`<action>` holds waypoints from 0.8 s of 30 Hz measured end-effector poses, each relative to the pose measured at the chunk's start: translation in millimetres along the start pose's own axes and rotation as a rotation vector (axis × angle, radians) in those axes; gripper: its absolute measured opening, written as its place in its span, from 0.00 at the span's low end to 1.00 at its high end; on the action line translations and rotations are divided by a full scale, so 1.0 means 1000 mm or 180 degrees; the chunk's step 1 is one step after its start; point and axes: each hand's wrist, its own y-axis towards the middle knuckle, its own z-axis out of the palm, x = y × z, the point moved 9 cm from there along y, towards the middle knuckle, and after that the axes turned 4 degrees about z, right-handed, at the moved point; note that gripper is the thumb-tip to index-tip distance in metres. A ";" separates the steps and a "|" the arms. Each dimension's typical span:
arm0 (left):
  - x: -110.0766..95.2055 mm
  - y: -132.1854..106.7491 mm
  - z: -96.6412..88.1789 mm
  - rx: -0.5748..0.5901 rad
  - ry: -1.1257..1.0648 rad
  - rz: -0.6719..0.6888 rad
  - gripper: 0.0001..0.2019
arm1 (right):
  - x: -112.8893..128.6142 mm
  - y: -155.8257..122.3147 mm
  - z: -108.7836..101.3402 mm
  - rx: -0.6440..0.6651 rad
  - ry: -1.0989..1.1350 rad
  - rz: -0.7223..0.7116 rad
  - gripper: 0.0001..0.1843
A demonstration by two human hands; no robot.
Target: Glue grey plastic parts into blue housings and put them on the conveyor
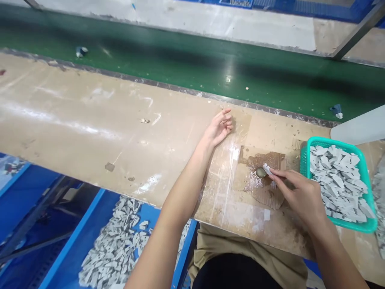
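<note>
My right hand (303, 194) pinches a small pale grey piece (267, 168) between thumb and fingertips. The piece is at the edge of a small round dish (260, 172); whether they touch I cannot tell. Under the dish is a brown, wet-looking stained patch of cardboard (272, 196). My left hand (221, 127) lies palm up on the tan-covered table (168, 140), left of the patch, its fingers loosely curled and apart with nothing visible in them. Right of my right hand stands a green plastic basket (306, 160) full of similar grey pieces (338, 180).
Below the table's near edge, a blue bin (73, 237) holds a heap of grey pieces (114, 245). A white curved object (359, 126) stands behind the basket. Past the far edge lies a green floor (186, 60), with another bench (210, 24) beyond it.
</note>
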 end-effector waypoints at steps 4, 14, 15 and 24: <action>0.003 0.002 -0.005 -0.0116 -0.0125 -0.0095 0.13 | 0.008 -0.001 0.004 0.0094 -0.0149 -0.0313 0.10; 0.007 0.001 -0.014 -0.0503 -0.0455 -0.0150 0.16 | 0.012 -0.004 0.008 0.0198 -0.0270 -0.0474 0.14; 0.005 0.001 -0.014 -0.0511 -0.0430 -0.0118 0.15 | 0.013 -0.004 0.008 0.0216 -0.0287 -0.0466 0.14; 0.019 0.038 -0.054 -0.0599 -0.0763 0.0013 0.19 | 0.014 -0.004 0.010 0.0284 -0.0399 -0.0506 0.16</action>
